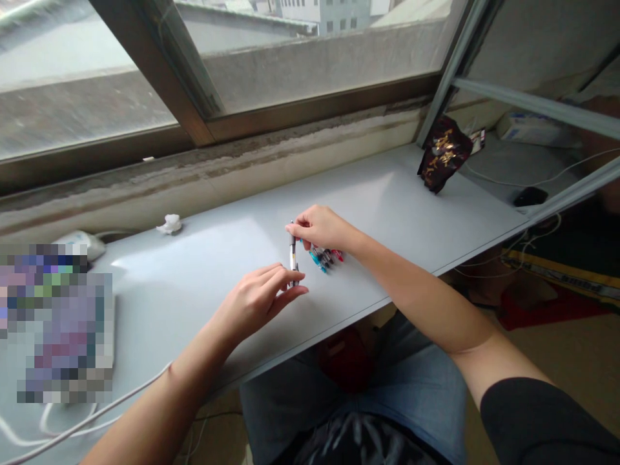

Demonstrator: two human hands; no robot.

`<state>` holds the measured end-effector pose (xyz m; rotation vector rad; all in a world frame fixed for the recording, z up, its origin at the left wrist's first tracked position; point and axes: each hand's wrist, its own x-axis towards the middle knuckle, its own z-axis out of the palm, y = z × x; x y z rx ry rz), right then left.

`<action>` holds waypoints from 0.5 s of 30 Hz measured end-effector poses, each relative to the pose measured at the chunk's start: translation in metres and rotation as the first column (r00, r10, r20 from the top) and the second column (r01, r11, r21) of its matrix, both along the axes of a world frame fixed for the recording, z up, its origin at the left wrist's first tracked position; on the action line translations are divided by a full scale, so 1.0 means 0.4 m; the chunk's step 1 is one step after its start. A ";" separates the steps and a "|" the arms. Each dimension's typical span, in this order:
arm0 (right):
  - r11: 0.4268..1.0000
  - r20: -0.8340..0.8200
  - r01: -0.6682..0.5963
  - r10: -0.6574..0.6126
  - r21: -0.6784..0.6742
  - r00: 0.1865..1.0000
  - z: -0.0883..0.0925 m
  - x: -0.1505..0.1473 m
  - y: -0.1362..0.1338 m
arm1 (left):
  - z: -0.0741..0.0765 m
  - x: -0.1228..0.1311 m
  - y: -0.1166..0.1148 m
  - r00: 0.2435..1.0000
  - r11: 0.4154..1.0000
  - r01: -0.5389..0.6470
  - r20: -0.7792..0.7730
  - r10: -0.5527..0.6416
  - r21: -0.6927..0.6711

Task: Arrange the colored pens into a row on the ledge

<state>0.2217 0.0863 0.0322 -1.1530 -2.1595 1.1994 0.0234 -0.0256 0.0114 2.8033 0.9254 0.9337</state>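
A white pen [292, 252] stands nearly upright on the grey desk [194, 284], held at both ends. My right hand [320, 227] pinches its top end. My left hand [259, 298] pinches its lower end with the fingers pressed together. Several coloured pens [325, 257] lie on the desk just under my right hand, beside the held pen.
A dark snack bag [443, 154] stands at the desk's far right. A crumpled white tissue [169, 224] lies near the wall on the left. White cables [72, 426] and a white device [82, 244] sit at the left. The window sill runs behind; the desk's front edge is above my lap.
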 end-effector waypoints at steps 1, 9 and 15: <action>1.000 0.004 0.000 0.000 -0.005 1.000 0.002 -0.001 -0.001 | 0.001 -0.001 0.001 1.000 1.000 0.005 0.000 -0.005 -0.005; 1.000 0.010 0.017 -0.017 0.004 1.000 0.003 -0.002 -0.004 | 0.000 -0.002 0.001 1.000 1.000 -0.007 -0.001 0.007 0.004; 1.000 -0.005 0.010 -0.010 -0.001 1.000 -0.002 -0.003 0.000 | 0.002 -0.001 0.003 0.999 0.999 0.035 -0.037 -0.035 -0.006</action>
